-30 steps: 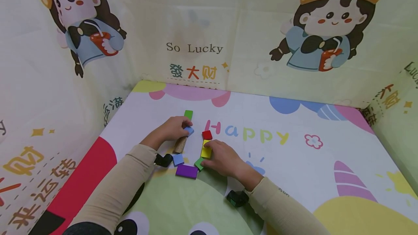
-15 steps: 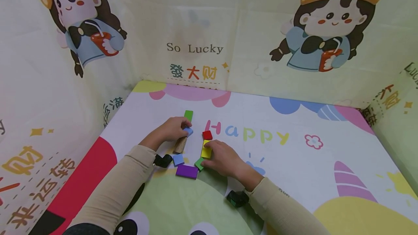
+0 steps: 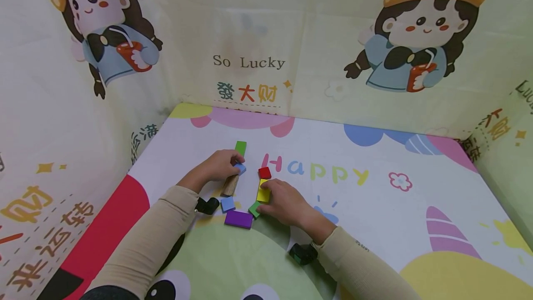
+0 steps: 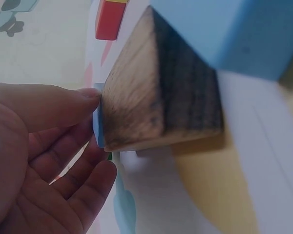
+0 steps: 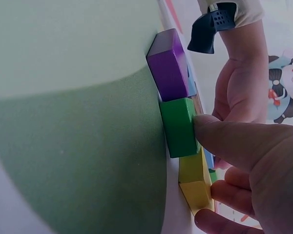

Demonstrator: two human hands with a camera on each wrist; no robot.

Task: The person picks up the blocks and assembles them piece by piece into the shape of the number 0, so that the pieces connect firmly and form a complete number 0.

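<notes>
My left hand [image 3: 220,164] pinches a small light-blue block [image 3: 240,168] between thumb and fingers. Just beyond it lies a long green block [image 3: 240,147], and nearer stands a brown wood-grain block [image 4: 136,92] with a ridged top. My right hand [image 3: 287,202] has its thumb on a green block [image 5: 178,127] and its fingertips against a yellow block [image 5: 195,183]. A red block [image 3: 264,172] sits at the yellow one's far end. A purple block [image 3: 238,219] and a second light-blue block [image 3: 227,204] complete the near end of this U-shaped outline of blocks.
The blocks lie on a printed tabletop cover [image 3: 333,152] with cartoon shapes and the word "Happy". Pale printed cloth [image 3: 316,59] hangs at the back and sides. A black wrist camera [image 3: 303,253] is strapped at the right sleeve, another [image 3: 208,205] at the left.
The light-blue block at my left fingertips has shifted very slightly to the left. Both hands otherwise keep their places, and the other blocks lie as before.
</notes>
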